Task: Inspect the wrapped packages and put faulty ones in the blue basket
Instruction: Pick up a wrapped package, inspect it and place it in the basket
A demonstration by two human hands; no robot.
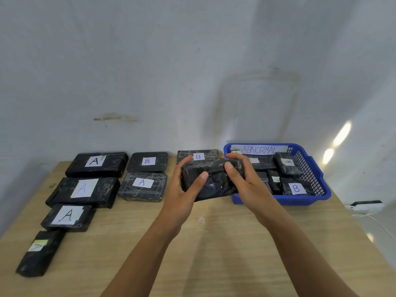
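I hold a black wrapped package (211, 183) up above the table with both hands, no label showing on the side facing me. My left hand (184, 187) grips its left end, thumb on the near face. My right hand (242, 181) grips its right end, fingers over the top. Just right of it stands the blue basket (308, 168) with an "ABNORMAL" sign (258, 149); several black packages lie inside, one labelled B (296, 188). Behind the held package a package labelled B (198, 155) lies on the table.
On the wooden table (214, 243) several black packages lie in rows at the left: labelled A (94, 161), B (147, 161), A (142, 183), A (83, 188), A (67, 215), and one tilted at the front left (39, 254). A white wall stands right behind. A white power strip (366, 205) lies off the table's right.
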